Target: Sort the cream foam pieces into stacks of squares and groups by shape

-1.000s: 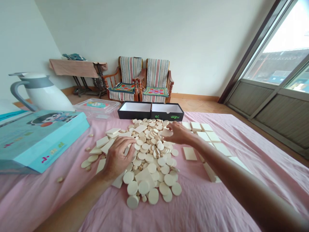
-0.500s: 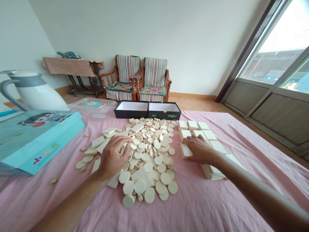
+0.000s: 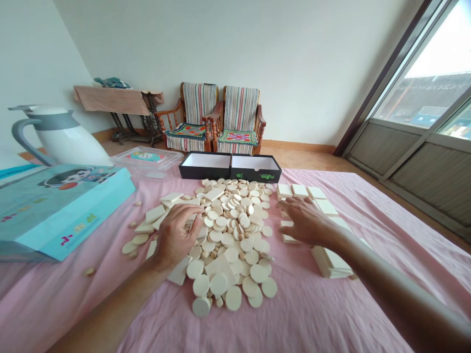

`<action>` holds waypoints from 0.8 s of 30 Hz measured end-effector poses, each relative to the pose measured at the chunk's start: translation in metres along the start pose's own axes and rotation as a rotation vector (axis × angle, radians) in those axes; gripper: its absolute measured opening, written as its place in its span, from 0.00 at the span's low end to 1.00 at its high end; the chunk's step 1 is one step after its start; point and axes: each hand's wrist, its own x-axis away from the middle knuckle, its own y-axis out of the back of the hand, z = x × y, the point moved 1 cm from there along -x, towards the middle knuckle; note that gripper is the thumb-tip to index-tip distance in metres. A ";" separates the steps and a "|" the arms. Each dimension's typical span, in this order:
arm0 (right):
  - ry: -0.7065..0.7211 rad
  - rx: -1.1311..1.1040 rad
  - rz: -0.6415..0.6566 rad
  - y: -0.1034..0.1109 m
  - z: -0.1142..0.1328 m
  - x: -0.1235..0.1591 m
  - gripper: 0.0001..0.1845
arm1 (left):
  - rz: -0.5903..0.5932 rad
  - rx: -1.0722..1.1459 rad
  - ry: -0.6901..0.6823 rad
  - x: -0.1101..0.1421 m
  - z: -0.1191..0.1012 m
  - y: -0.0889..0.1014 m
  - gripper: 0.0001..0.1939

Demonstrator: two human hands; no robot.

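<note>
A loose heap of pale wooden discs [image 3: 232, 255] and square tiles lies in the middle of the pink cloth. My left hand [image 3: 178, 233] rests over the heap's left side, fingers curved and thumb apart; pieces show in the gap, none plainly gripped. On the right, square wooden tiles [image 3: 333, 260] stand in neat stacks set in rows. Above these stacks is my right hand [image 3: 308, 220], fingers stretched and thumb spread, holding nothing visible. It hides part of the middle stacks. Whether its fingertips touch the tiles I cannot tell.
Beyond the heap stands a black open box [image 3: 206, 171] with two white-lined parts. To its left are a clear plastic lid [image 3: 165, 159], a turquoise box [image 3: 97, 215] and a white-grey jug [image 3: 73, 142]. A few small wooden bits [image 3: 89, 271] lie on the cloth [image 3: 294, 314].
My right hand has loosened from the near-left stack, its thumb and fingers now spread wider. My left hand stays almost in place. The whole view has shifted slightly.
</note>
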 end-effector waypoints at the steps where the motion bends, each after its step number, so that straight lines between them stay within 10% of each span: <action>1: 0.012 -0.042 -0.040 0.002 0.007 -0.008 0.20 | -0.007 0.004 0.021 0.000 0.002 0.000 0.07; 14: 0.030 -0.078 -0.112 -0.021 0.127 -0.153 0.23 | -0.068 0.005 0.174 0.000 0.021 0.002 0.09; 24: 0.023 -0.110 -0.038 -0.012 0.118 -0.160 0.23 | -0.081 0.026 0.128 -0.001 0.016 0.005 0.09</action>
